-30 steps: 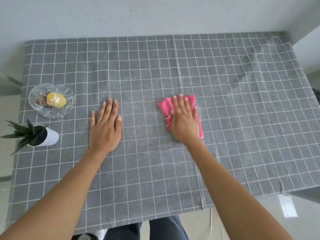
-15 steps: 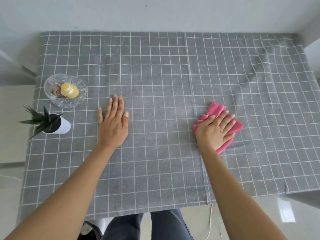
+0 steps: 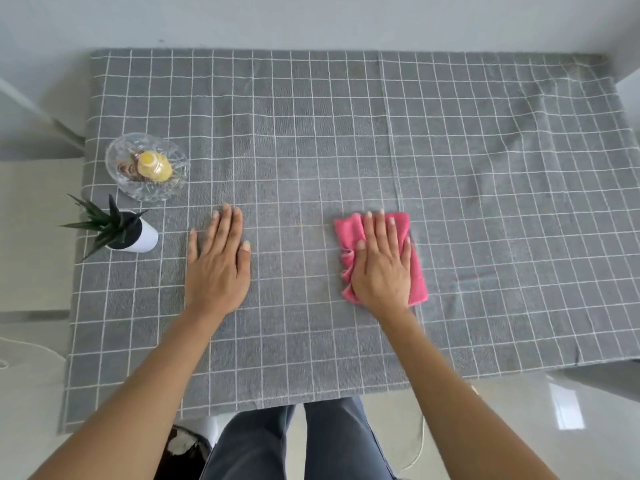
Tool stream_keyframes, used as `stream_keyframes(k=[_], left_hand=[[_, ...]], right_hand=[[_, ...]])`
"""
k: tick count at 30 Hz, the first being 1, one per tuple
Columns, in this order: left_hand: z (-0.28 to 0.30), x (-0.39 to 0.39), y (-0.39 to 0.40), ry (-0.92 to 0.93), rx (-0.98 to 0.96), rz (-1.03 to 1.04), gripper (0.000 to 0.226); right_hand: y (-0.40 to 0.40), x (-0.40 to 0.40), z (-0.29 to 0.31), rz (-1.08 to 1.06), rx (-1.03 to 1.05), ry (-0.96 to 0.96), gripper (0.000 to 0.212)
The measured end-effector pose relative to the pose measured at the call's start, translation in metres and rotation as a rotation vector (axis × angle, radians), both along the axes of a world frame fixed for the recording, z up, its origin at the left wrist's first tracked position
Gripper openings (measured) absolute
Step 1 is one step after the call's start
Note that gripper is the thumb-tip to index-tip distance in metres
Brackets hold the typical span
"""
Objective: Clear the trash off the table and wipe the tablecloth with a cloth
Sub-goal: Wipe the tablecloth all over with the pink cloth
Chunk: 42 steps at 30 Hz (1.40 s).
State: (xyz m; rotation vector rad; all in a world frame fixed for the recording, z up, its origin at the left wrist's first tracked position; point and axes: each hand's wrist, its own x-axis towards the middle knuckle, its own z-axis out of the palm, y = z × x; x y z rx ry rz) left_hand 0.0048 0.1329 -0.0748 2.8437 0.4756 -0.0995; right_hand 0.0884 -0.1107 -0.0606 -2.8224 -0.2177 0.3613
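Observation:
A grey tablecloth with a white grid (image 3: 346,133) covers the whole table. A pink cloth (image 3: 417,271) lies crumpled on it a little right of centre. My right hand (image 3: 381,265) presses flat on the pink cloth with straight fingers pointing away from me. My left hand (image 3: 216,265) rests flat on the tablecloth left of centre, fingers straight, holding nothing. No loose trash shows on the cloth.
A clear glass bowl (image 3: 117,174) holding a small yellow object (image 3: 154,166) stands at the left edge. A little spiky plant in a white pot (image 3: 131,233) stands just in front of it. Walls border the far side and right corner. Wrinkles run across the tablecloth's right part.
My right hand slid the pink cloth out to the right and then back toward the centre. My left hand stayed flat in the same spot.

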Motion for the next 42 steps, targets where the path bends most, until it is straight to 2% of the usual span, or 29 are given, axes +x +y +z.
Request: stream_keyframes(k=[2,6,8,14,17,24,26,38,42], left_hand=[[0.0,0.0,-0.001,-0.001,0.018,0.006,0.056],[0.0,0.001,-0.001,-0.008,0.018,-0.002,0.056],[0.0,0.001,0.0,-0.011,0.017,-0.01,0.056],[-0.003,0.0,0.003,-0.014,0.011,-0.02,0.056],[-0.004,-0.001,0.004,-0.004,0.027,-0.014,0.056],[-0.002,-0.021,0.015,-0.019,-0.08,-0.061,0.056],[-0.002,-0.043,0.022,-0.019,-0.065,-0.056,0.056],[-0.001,-0.09,0.051,-0.006,-0.008,0.033,0.054],[0.0,-0.089,0.05,0.002,-0.007,0.036,0.054]], right_hand=[[0.022,-0.013,0.001,-0.013,0.007,0.016,0.057],[0.049,-0.045,0.008,0.284,0.089,0.04,0.054],[0.036,-0.037,0.008,0.305,0.085,0.041,0.052],[-0.035,0.003,-0.001,-0.004,-0.036,-0.002,0.052],[-0.055,0.007,-0.001,-0.174,-0.019,-0.033,0.054],[-0.019,0.003,-0.001,-0.456,0.003,-0.033,0.055],[-0.004,0.0,0.0,-0.464,0.015,-0.016,0.055],[0.174,-0.064,0.0,0.203,0.104,0.0,0.054],[0.183,-0.069,0.002,0.351,0.097,0.033,0.053]])
